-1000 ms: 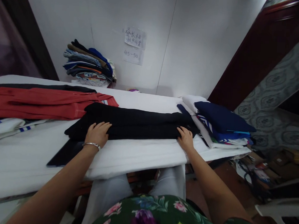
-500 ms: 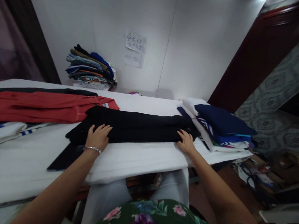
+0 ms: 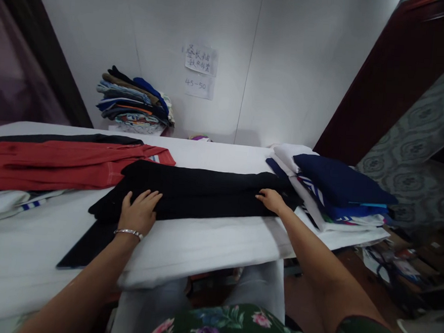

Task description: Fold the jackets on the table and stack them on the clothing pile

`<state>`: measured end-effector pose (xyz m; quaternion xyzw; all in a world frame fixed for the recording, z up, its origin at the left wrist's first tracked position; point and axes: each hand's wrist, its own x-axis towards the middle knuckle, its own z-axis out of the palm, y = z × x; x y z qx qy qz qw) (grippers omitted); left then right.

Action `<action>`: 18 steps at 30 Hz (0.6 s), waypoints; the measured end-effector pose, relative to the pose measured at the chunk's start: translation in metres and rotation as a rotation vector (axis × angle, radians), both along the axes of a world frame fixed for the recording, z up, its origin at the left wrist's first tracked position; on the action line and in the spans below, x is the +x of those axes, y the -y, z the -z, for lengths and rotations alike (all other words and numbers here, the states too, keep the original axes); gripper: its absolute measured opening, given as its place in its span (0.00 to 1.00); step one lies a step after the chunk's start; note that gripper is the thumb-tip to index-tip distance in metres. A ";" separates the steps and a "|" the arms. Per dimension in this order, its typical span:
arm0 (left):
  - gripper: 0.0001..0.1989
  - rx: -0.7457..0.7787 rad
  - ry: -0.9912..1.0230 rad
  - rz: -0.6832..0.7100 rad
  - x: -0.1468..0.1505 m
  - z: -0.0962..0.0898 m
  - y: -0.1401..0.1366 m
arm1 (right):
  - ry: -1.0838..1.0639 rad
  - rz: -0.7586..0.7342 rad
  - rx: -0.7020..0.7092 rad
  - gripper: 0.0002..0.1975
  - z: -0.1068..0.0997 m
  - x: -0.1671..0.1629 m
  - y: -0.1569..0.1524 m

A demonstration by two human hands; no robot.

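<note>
A black garment point(image 3: 201, 193), folded into a long strip, lies across the white-covered table in front of me. My left hand point(image 3: 139, 211), with a silver bracelet at the wrist, rests flat on its left part, fingers spread. Near the right end, my right hand point(image 3: 271, 199) has its fingers bent and drawn together at the black cloth, in what looks like a pinch. Which kind of garment this is I cannot tell. From under its left end sticks out a dark, flat, straight-edged piece point(image 3: 83, 245), partly behind my left forearm.
Left of the black garment lie a red garment point(image 3: 55, 162) and a white one with blue stripes point(image 3: 6, 207). A stack of folded navy and white clothes point(image 3: 338, 182) stands at the right. Another clothes pile point(image 3: 133, 102) sits by the wall, near handwritten paper signs point(image 3: 200, 71).
My right hand has gone from lying spread at the near edge to bent fingers farther in on the black cloth. The left hand stays flat on it. The view has shifted slightly.
</note>
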<state>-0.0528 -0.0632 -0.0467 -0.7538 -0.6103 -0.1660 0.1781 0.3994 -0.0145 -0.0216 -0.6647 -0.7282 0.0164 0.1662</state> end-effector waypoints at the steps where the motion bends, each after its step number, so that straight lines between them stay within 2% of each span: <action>1: 0.26 0.019 0.008 0.003 0.000 0.000 0.000 | 0.010 0.007 0.025 0.13 -0.001 0.000 -0.001; 4: 0.26 0.037 0.025 0.011 0.000 0.002 -0.001 | 0.068 0.024 0.083 0.13 0.001 0.000 -0.003; 11: 0.27 -0.034 -0.022 -0.012 0.001 0.002 0.000 | 0.146 -0.018 0.084 0.14 0.020 -0.001 0.002; 15: 0.29 -0.039 -0.040 -0.024 0.001 -0.001 0.002 | 0.096 -0.035 0.080 0.15 0.012 -0.001 0.007; 18: 0.31 -0.026 -0.039 -0.014 0.001 -0.002 0.002 | 0.031 -0.051 0.196 0.16 0.000 -0.008 0.023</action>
